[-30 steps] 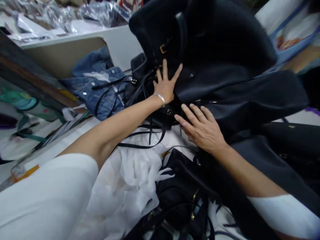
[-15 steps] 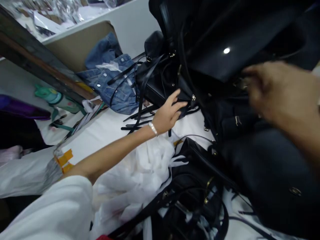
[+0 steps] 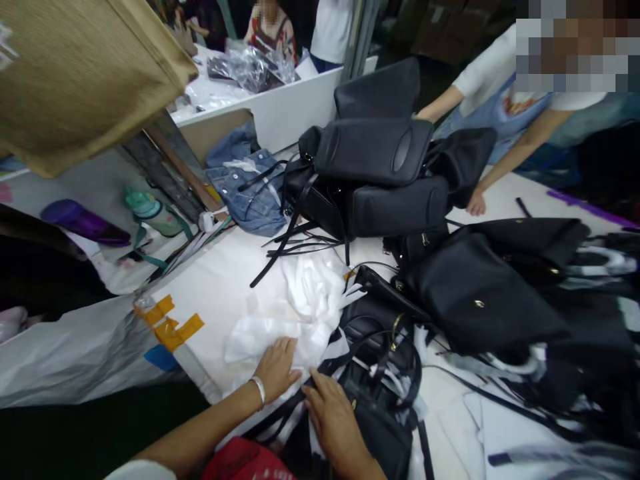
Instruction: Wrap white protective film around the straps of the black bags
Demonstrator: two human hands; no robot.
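Observation:
My left hand (image 3: 277, 369), with a silver bracelet at its wrist, rests on crumpled white wrapping (image 3: 313, 287) near the table's front edge. Just right of it, my right hand (image 3: 330, 407) lies over black straps beside a black bag (image 3: 383, 427). The fingers of both hands are loosely extended, and neither holds anything that I can see. Black bags (image 3: 375, 152) are stacked further back. Another large black bag (image 3: 485, 287) with a small gold emblem lies to the right.
Denim (image 3: 250, 183) lies at the back left. A person (image 3: 525, 100) stands across the table, one hand near the bags. Orange tape (image 3: 175, 327) marks the near left corner. Purple (image 3: 87, 221) and green (image 3: 153, 210) bottles stand left. A brown sack (image 3: 95, 73) hangs upper left.
Both hands have drawn back toward me, the left from beside the bags and the right off a black bag. The view has shifted, showing the person opposite and the brown sack.

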